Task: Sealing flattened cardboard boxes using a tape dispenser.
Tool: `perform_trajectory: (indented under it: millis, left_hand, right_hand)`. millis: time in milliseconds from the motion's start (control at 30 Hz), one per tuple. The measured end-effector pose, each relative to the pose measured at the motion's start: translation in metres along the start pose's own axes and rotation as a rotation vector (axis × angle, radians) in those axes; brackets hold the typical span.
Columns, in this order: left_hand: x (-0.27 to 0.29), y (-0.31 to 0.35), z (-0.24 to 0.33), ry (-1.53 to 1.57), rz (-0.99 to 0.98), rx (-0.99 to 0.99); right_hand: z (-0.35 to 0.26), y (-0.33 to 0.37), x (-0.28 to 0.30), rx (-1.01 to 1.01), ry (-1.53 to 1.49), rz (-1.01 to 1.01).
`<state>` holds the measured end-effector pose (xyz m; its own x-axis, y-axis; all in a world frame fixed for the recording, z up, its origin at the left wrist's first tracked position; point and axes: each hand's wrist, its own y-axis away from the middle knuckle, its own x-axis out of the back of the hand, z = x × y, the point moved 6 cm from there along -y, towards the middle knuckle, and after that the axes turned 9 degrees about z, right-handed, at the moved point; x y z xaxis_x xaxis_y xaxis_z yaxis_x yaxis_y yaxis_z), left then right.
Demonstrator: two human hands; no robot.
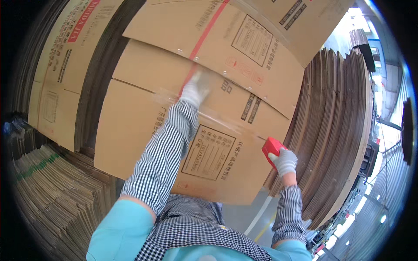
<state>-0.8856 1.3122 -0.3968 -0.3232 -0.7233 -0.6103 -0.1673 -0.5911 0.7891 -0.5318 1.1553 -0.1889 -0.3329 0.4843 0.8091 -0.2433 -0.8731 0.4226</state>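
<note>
My left hand (194, 92), in a white glove, reaches across a large flattened brown carton (130, 117). Motion blurs its fingers at the lower edge of the overlapping carton flap (165, 30), so whether they grip or just touch the cardboard does not show. A reddish strip runs up the flap past the fingertips. Clear tape with a glossy sheen crosses the carton below that hand. Off the carton's right edge, my right hand (285, 161), gloved too, is closed around a red hand tool (271, 150), whose exact kind I cannot make out.
Tall stacks of flat cardboard (335, 126) stand close on the right. On the left are another printed carton stack (52, 95) and a lower pile of cardboard sheets (56, 187). Grey floor (257, 217) with painted lines shows below the carton.
</note>
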Motion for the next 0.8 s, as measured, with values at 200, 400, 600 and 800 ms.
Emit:
perform_trajectory:
  millis: [200,400,600,800]
  left_hand:
    - [-0.039,-0.056,-0.043,-0.192,0.032,-0.013]
    - [0.043,0.141,-0.025,-0.965,-0.213,-0.470]
    - [0.254,0.345,-0.093,-0.466,0.123,-0.141]
    - [0.396,0.383,-0.121,-0.429,0.436,-0.276]
  right_hand:
    - [0.100,0.154,-0.087,-0.293,-0.171,-0.059]
    - [0.120,0.277,-0.196,-0.447,-0.239,-0.425]
    - [0.111,0.406,-0.328,-0.592,-0.466,-0.721]
    - [0.103,0.464,-0.379,-0.461,-0.703,-0.602]
